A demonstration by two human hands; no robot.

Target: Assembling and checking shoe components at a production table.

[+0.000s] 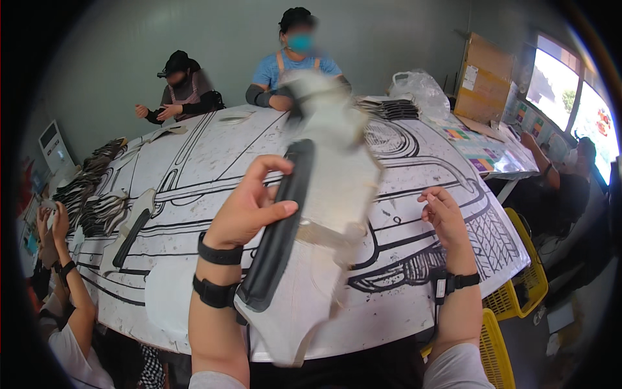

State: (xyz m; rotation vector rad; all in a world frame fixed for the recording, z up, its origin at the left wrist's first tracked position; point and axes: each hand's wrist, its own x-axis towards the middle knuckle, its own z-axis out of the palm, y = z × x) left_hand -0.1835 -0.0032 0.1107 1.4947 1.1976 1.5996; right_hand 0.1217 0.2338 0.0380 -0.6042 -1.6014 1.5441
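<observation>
My left hand point(249, 204) is closed on a large off-white panel point(330, 188), which looks like a trim or cover piece. Its thumb and fingers pinch the long black padded strip point(275, 233) that runs along the panel's left side. The panel stands tilted above the table, its upper end smeared by motion. To the right of it, apart from the panel, my right hand point(444, 214) is raised with loosely bent fingers and nothing in it. A similar off-white piece with a black strip point(133, 236) lies on the table to the left.
Black line drawings cover the white tabletop point(227, 152). Stacked dark-edged pieces point(97, 188) sit at the left, another stack point(395, 109) at the back. Two co-workers point(295, 65) face me across the table; another's hands point(55, 223) are at left. Yellow baskets point(495, 350) stand at right.
</observation>
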